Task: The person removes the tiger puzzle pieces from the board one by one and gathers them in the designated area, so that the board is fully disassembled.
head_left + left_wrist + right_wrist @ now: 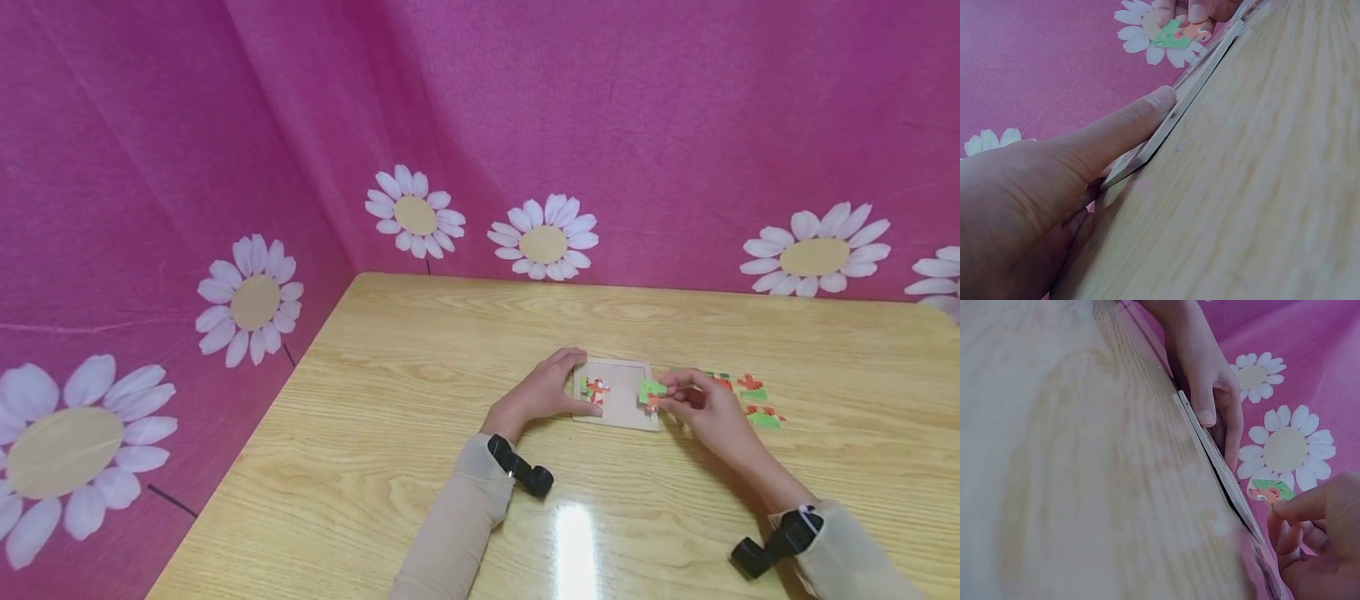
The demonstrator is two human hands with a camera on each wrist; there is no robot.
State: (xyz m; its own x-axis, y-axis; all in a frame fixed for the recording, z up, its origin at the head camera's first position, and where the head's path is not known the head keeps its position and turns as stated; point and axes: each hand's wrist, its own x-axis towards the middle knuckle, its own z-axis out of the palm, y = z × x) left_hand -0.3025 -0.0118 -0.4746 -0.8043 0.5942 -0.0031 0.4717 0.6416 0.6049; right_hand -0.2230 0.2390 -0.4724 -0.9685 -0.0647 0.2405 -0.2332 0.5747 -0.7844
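A shallow wooden puzzle tray (622, 425) lies flat on the table, with one printed puzzle piece (596, 389) inside at its left. My left hand (543, 389) holds the tray by its left side, thumb on the near rim and fingers round the far corner. Between thumb and fingertips, my right hand (708, 408) pinches a green and orange jigsaw piece (649, 392) over the tray's right rim. In the left wrist view this piece (1175, 36) shows above the tray's surface. The right wrist view has its printed face (1275, 489) turned to the camera.
Several loose puzzle pieces (763, 416) lie on the table to the right of the tray, partly hidden behind my right hand. The wooden table (360, 417) meets a pink curtain (480, 125) with daisies at its back and left edges.
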